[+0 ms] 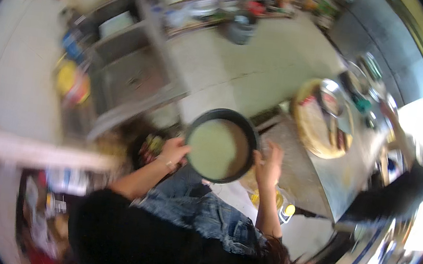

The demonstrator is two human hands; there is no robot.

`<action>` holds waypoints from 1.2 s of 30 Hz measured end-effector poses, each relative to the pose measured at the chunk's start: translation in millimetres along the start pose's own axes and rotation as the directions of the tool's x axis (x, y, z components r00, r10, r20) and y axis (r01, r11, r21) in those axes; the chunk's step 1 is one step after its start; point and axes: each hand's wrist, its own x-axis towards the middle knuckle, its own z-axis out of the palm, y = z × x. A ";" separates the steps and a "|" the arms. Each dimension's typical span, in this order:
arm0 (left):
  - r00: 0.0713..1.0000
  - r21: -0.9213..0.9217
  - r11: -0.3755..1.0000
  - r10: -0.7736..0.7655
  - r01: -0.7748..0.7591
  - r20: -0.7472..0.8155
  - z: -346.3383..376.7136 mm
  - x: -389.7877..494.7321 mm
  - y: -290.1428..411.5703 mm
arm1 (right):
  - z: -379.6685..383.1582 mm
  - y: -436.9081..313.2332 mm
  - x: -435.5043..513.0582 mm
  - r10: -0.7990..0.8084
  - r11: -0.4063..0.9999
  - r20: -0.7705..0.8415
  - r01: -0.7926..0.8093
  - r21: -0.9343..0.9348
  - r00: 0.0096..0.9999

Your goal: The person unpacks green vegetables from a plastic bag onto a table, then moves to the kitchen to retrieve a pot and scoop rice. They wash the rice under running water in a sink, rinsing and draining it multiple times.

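Observation:
A round dark pot (254, 145) is held in front of my body, above the floor. Its inside looks pale and greenish, with a shadow along the right side; whether that is cloudy liquid or the bare bottom, I cannot tell. My left hand (175, 152) grips the rim on the left, thumb on top. On the opposite side my right hand (269, 165) supports the wall, its thumb at the rim and its other fingers stretched outward. Below my right forearm stands a clear plastic bottle with a yellow cap (290, 210).
To the left is a stone-like sink (135, 77). A thick round chopping board (306, 133) carries a metal bowl (331, 97) and a knife (340, 138) on the metal counter (342, 179) at right. Another person's arm (398, 127) reaches over that counter. A grey bucket (241, 29) stands on the floor ahead.

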 end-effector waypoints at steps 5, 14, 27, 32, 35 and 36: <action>0.994 -0.159 0.985 0.051 -0.066 -0.097 1.9 98.7 39.6 | 106.8 48.4 121.7 0.130 0.966 0.545 -0.229 0.117 0.828; 0.998 -0.088 0.994 0.066 -0.065 0.014 46.2 265.3 158.9 | 131.7 58.5 297.7 0.170 0.954 0.436 -0.258 0.152 0.884; 0.958 -0.078 0.990 0.096 -0.121 -0.269 25.0 401.1 258.4 | 290.6 20.6 534.8 0.033 0.950 0.648 -0.226 0.217 0.761; 0.841 -0.237 0.960 -0.003 -0.149 -0.541 -1.0 399.5 278.1 | 390.8 -37.5 588.9 -0.303 0.908 0.688 -0.019 0.418 0.659; 0.734 -0.404 0.905 -0.183 -0.134 -0.654 -30.1 404.7 272.1 | 459.5 -92.5 608.8 -0.441 0.872 0.761 0.029 0.488 0.476; 0.694 -0.421 0.890 -0.192 -0.175 -0.694 -42.9 409.5 275.4 | 483.5 -114.7 611.3 -0.486 0.854 0.769 0.039 0.518 0.415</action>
